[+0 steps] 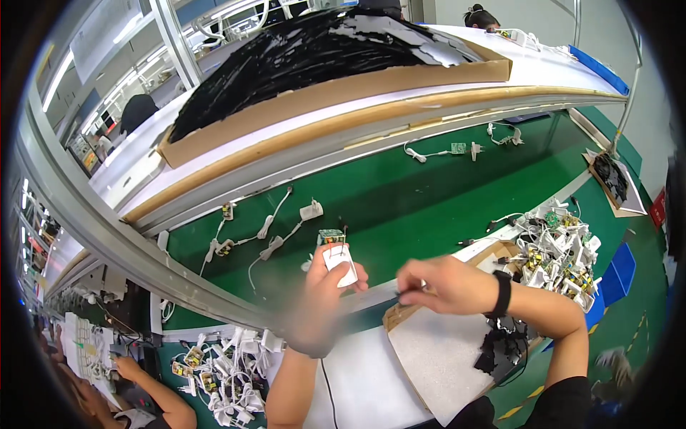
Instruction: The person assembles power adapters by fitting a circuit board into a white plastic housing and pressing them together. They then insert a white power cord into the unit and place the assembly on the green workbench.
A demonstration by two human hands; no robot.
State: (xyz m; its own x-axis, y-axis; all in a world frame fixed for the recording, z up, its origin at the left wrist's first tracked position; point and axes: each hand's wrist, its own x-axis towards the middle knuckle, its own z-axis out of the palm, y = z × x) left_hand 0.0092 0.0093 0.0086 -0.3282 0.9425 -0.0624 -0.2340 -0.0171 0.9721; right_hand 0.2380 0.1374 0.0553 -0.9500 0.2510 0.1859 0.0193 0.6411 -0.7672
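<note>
My left hand (323, 289) is closed around a white power adapter housing (340, 266), its thumb lying on the face. A green circuit board (330, 236) with parts on it shows just above the fingers, at the housing's far end. My right hand (444, 284), a black band at its wrist, hovers over the near edge of a cardboard tray (391, 322). Its fingers are pinched together, with something small and dark at the tips that I cannot make out. Black sheet pieces (500, 350) lie in the tray beneath the right forearm.
A green conveyor belt (429, 189) carries several corded adapters (311, 210). Heaps of white adapters and cords lie at right (561, 250) and lower left (221, 379). Black strips (307, 64) fill a cardboard tray on the raised shelf. A co-worker's arm (161, 393) shows at lower left.
</note>
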